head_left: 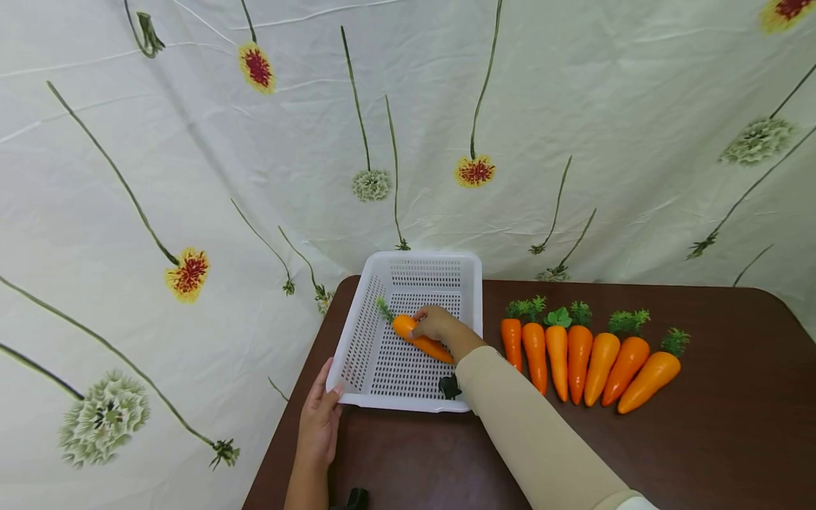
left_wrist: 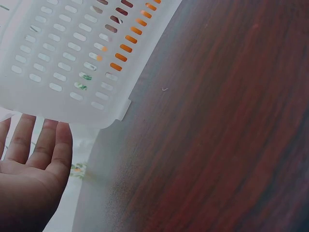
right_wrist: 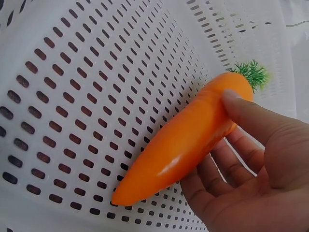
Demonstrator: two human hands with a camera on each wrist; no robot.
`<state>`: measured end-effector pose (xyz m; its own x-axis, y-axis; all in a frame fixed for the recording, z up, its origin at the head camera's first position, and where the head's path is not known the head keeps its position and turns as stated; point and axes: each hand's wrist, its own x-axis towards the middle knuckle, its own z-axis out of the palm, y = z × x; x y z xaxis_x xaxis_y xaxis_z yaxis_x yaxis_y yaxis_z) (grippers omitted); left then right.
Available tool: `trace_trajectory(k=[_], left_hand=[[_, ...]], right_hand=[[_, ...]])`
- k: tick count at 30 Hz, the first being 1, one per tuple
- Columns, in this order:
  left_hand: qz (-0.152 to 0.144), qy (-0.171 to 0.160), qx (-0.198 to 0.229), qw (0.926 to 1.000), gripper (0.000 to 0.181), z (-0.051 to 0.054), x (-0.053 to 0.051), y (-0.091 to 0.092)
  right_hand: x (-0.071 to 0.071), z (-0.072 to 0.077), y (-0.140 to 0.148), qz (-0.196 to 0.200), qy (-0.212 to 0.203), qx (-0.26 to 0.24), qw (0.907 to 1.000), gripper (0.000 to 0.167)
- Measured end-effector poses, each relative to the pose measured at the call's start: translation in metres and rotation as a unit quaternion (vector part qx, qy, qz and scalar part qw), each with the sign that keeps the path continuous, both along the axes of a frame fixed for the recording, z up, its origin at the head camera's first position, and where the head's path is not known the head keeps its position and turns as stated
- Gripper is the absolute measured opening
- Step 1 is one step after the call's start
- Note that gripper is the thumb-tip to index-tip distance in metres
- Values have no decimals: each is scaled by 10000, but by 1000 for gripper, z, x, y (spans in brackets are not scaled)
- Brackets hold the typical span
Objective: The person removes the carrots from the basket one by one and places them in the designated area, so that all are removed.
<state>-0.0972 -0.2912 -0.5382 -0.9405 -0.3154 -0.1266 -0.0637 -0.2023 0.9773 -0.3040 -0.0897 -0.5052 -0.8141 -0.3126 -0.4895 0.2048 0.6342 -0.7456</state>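
Note:
A white perforated plastic basket [head_left: 408,402] stands at the table's back left. Inside it, my right hand [head_left: 440,326] grips an orange carrot [head_left: 435,348] with a green leafy top. In the right wrist view the thumb presses on the carrot [right_wrist: 183,140] near its leafy end, and the other fingers curl under it. The tip points down beside the basket's slotted wall. My left hand [head_left: 319,418] holds the basket's near left corner, thumb over the rim. In the left wrist view its fingers [left_wrist: 46,145] reach up behind that corner.
Several orange carrots [head_left: 580,358] with green tops lie side by side on the dark brown table [head_left: 733,397], right of the basket. A flower-printed white cloth [head_left: 306,127] hangs behind and left of the table. Small black objects show near both wrists.

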Motion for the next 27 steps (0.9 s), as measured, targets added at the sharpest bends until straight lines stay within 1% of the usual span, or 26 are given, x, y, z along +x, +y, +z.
trace_trajectory(k=[4, 10, 18, 23, 27], left_hand=[[14, -14, -22, 10000, 54, 0, 0, 0], [41, 0, -36, 10000, 54, 0, 0, 0], [41, 25, -21, 10000, 57, -1, -1, 0], [44, 48, 9, 10000, 58, 0, -2, 0], [32, 62, 20, 10000, 58, -1, -2, 0]], right_hand=[[-1, -1, -1, -81, -81, -288, 9995, 41], [0, 1, -1, -12, -62, -461, 9989, 42], [4, 9, 0, 23, -38, -926, 9957, 42], [7, 14, 1, 27, -8, -1105, 9939, 41], [7, 17, 2, 20, 31, -1348, 9909, 42]])
